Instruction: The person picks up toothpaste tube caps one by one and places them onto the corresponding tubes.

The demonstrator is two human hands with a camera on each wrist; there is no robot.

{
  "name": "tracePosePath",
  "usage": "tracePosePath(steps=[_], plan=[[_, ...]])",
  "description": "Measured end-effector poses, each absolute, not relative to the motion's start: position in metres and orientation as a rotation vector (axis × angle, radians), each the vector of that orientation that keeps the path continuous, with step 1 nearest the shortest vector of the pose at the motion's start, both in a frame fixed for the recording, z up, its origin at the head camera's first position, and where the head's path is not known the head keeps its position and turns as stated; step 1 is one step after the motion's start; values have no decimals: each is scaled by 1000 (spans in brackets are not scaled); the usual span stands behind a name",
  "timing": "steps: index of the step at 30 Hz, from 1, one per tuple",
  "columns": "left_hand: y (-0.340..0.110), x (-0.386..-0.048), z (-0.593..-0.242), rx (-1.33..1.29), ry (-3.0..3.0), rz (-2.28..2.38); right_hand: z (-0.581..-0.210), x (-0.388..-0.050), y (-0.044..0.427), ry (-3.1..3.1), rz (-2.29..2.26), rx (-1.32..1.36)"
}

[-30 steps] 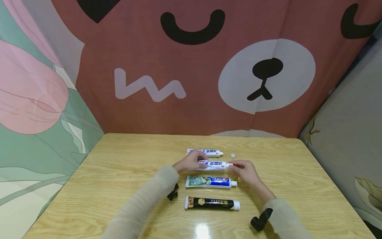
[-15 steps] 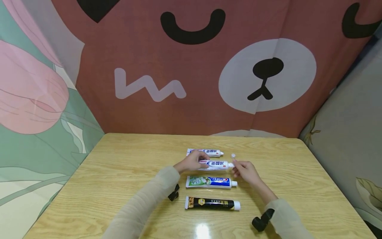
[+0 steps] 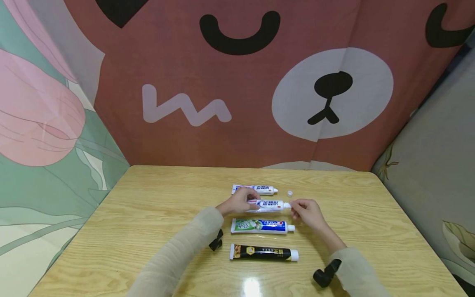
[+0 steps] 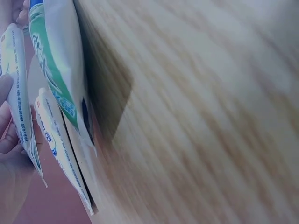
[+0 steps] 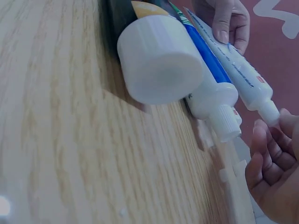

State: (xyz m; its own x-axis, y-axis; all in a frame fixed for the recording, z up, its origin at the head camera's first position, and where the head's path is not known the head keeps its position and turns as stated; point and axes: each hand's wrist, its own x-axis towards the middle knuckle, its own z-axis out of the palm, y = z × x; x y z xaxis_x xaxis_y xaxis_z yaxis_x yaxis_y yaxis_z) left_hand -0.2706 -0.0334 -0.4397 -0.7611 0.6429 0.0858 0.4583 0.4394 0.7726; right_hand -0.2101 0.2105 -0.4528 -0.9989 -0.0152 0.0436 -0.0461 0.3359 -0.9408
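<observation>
My left hand grips the body of a white toothpaste tube with blue lettering, lifted off the table in both wrist views. Thumb and fingers of my right hand pinch the white cap at the end of that tube. Behind it lies a similar white toothpaste tube whose cap is off, with a loose white cap to its right. Nearer to me a green and blue toothpaste tube lies capped. Nearest is a black toothpaste tube, its wide white cap on.
All of this is on a wood-grain table. A red-brown cloth printed with a cartoon face hangs along the table's back edge. Patterned cloth hangs at the right side. Black wrist-worn devices sit near the sleeves.
The right hand's fingers have shifted round the cap, first coming lower and curling, then closing at its tip again. The left hand and the other tubes stay in place.
</observation>
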Motion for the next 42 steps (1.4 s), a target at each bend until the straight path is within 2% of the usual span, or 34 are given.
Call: tracePosePath(steps=[3,14,25,32,42], plan=[[-34,-270,-439,960,2477,1218,-453,-211,208,-2561,1773,-4],[-37,-272,-441,964,2490,1235,-451,-209,210,-2480,1928,158],[-37,-269,-437,936,2459,1252,-452,-210,209,-2543,1826,77],[-36,-268,-437,964,2453,1251,-452,-206,209,-2451,1926,177],[-35,-267,-436,920,2458,1258,-452,-208,205,-2518,1833,77]])
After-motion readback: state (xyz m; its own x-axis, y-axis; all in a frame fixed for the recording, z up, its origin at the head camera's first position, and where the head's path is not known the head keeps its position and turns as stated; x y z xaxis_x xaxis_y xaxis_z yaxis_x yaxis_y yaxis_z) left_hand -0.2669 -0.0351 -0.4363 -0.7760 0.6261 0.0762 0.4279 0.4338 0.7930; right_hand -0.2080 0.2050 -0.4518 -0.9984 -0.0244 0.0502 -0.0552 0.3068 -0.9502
